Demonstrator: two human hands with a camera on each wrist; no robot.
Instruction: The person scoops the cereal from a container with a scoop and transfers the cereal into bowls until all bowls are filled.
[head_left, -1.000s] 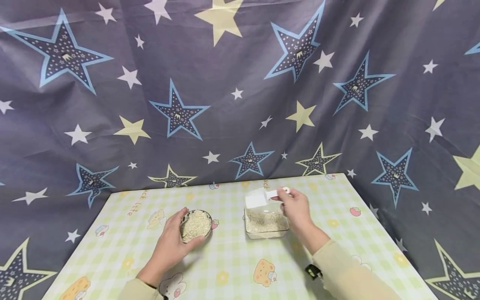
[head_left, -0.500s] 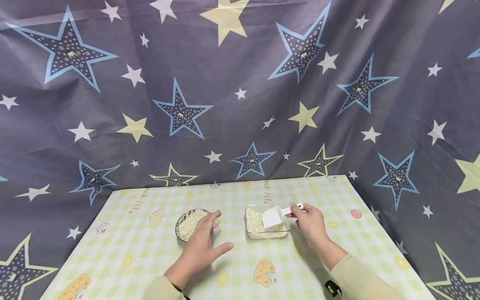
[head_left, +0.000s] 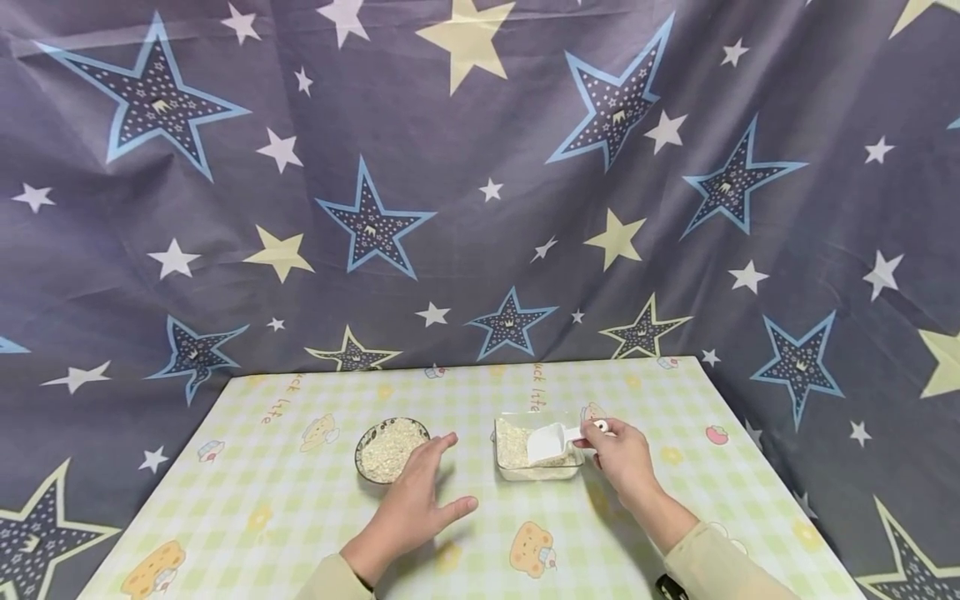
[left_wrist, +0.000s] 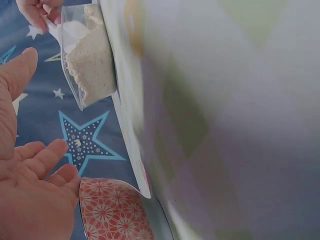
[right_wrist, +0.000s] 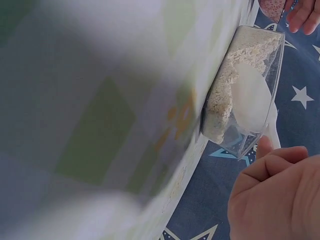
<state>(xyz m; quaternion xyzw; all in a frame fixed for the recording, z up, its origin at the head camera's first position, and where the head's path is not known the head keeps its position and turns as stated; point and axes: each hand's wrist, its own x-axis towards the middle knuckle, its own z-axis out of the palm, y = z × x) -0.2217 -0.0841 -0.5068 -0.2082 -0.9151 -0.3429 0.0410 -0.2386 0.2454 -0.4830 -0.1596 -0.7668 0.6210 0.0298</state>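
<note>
My right hand [head_left: 628, 458] pinches the handle of a white scoop [head_left: 546, 444], whose blade rests down in the oats of a clear rectangular container [head_left: 538, 473]. In the right wrist view the scoop [right_wrist: 250, 97] lies against pale oat flakes [right_wrist: 220, 100] behind the clear wall. My left hand [head_left: 411, 504] has its fingers extended and thumb spread, beside the right side of a round bowl [head_left: 388, 451] full of oat flakes. The left wrist view shows the bowl's red flowered outside [left_wrist: 115, 210] near the fingertips; whether they touch it cannot be told.
A table [head_left: 300, 517] with a pale green checked cloth carries the bowl and the container, with a gap between them. Behind and to the right hangs a dark curtain [head_left: 420, 200] printed with stars.
My right hand has lowered the scoop from above the container into the oats. My left hand has let go of the bowl and shifted right, its fingers now extended.
</note>
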